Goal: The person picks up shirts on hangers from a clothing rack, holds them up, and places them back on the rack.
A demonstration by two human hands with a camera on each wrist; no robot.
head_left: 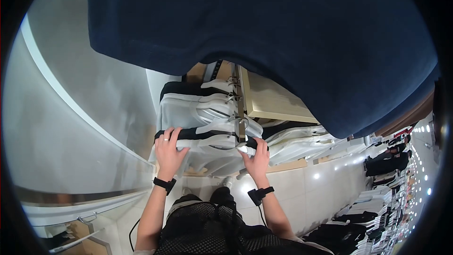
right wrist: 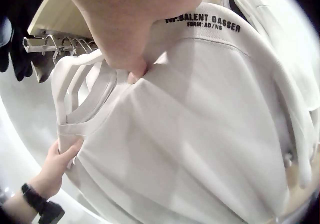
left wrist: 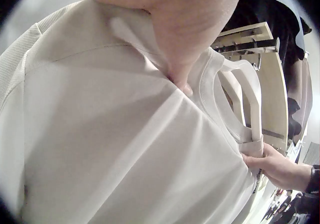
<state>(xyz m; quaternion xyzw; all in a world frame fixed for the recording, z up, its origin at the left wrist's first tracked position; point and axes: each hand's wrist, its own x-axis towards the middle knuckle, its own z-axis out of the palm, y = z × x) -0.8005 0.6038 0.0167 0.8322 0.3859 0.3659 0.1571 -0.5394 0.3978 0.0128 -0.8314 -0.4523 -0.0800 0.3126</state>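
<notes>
A white crew-neck top [left wrist: 110, 129] hangs on a white hanger [left wrist: 255, 101] at the front end of a metal rail [head_left: 239, 108]. My left hand [head_left: 171, 153] grips one shoulder of it, thumb on the front and fingers over the top, beside a black garment [head_left: 196, 134] behind. On the other shoulder, my right hand [head_left: 257, 161] pinches the cloth near the neckline, its thumb pressing the front. Dark lettering [right wrist: 205, 23] runs along that shoulder in the right wrist view. Folds spread down the cloth from both thumbs.
Behind it, more white and black garments [head_left: 188, 106] hang on the rail. A large dark blue garment [head_left: 255, 28] hangs overhead. A wooden panel [head_left: 278, 99] stands right of the rail, a pale wall [head_left: 94, 104] at left. Clothes racks [head_left: 363, 212] line the right side.
</notes>
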